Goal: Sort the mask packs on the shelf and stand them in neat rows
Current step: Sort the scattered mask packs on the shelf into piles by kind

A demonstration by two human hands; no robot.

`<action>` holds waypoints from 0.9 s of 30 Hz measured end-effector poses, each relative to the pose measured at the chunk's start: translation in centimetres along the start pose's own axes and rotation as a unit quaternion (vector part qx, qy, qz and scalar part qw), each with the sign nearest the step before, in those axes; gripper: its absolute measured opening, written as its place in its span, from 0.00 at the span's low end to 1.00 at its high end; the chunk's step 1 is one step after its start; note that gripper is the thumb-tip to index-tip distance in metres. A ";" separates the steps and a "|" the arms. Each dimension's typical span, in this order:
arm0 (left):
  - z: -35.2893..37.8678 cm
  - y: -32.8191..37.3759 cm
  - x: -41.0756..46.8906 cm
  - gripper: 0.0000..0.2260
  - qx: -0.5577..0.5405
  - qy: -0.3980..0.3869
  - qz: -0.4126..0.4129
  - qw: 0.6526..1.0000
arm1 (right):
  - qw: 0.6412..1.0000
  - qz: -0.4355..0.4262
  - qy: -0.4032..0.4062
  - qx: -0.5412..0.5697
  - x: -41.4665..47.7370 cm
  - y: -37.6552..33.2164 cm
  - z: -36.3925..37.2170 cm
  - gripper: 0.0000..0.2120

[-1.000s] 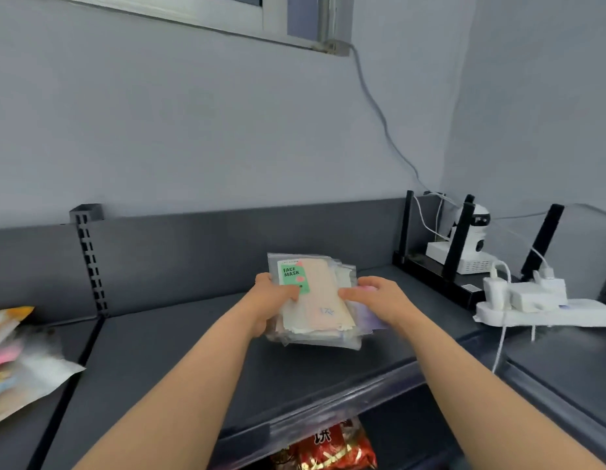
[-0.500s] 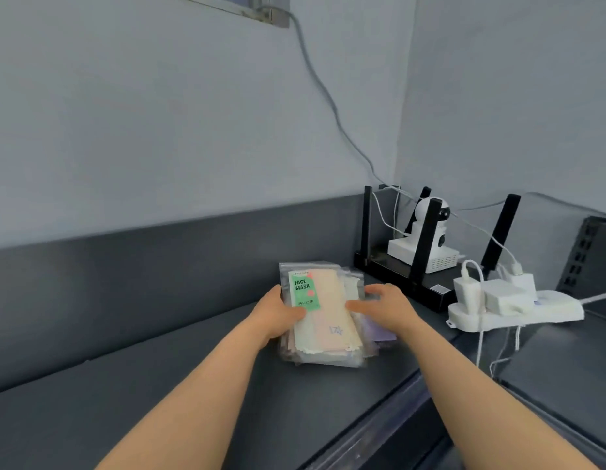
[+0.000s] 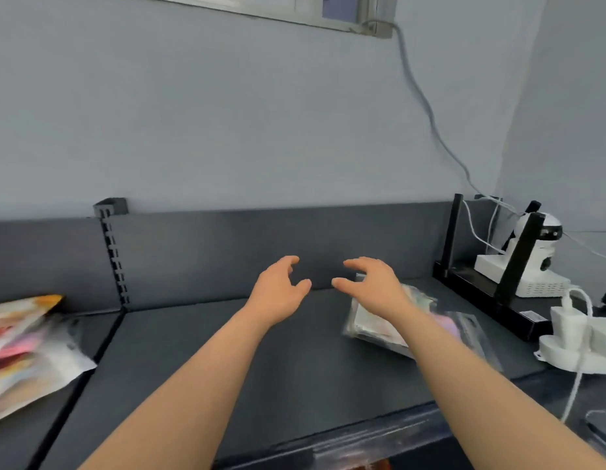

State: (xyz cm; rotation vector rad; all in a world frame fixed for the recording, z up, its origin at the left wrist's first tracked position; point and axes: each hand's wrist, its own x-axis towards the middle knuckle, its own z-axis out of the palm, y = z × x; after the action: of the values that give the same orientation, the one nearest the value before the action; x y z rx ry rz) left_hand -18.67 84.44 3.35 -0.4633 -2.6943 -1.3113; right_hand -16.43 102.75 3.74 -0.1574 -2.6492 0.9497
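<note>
Mask packs (image 3: 367,325) flat on shelf (image 3: 227,368), blurred. Over packs: right hand (image 3: 372,286), fingers spread wide, empty. Left of packs: left hand (image 3: 278,293), likewise wide, empty.

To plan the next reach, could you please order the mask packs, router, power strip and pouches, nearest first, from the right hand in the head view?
1. mask packs, just under the right hand
2. router, to its right
3. power strip, far right
4. pouches, far left
</note>
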 end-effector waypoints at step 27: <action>-34.4 -20.0 -29.1 0.21 0.053 0.370 -0.243 0.895 | 0.915 -0.283 -0.252 0.135 -15.0 -35.7 23.7 0.22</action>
State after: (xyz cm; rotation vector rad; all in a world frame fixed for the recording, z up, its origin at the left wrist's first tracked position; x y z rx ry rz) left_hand 1.38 39.39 3.05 0.6479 -2.2364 -1.0980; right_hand -10.08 57.84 5.27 0.9893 -2.6774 1.2384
